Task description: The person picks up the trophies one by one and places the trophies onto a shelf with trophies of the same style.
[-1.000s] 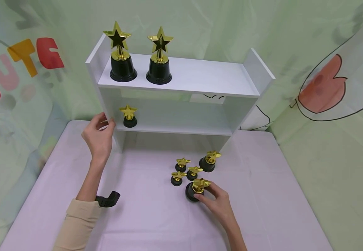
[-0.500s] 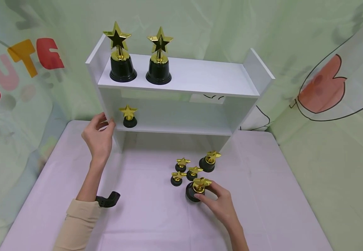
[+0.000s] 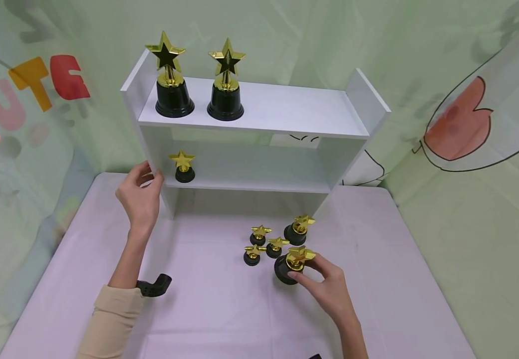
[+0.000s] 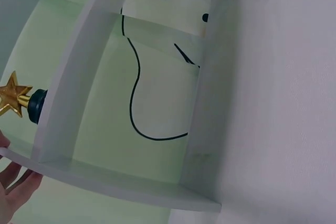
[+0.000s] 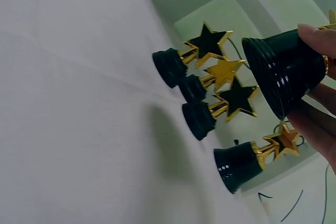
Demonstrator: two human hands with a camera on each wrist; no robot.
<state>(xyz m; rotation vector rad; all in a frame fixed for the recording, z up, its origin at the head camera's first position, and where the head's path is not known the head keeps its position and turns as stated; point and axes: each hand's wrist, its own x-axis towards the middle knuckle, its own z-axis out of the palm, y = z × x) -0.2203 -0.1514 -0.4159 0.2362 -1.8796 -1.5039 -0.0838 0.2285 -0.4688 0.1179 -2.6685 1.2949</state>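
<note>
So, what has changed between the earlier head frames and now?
The right hand has moved the trophy it grips rightward and slightly up the head picture. It already gripped that trophy earlier; nothing was let go. The left hand stays on the shelf's left side, and the three shelved trophies and four others on the tablecloth stay put.
</note>
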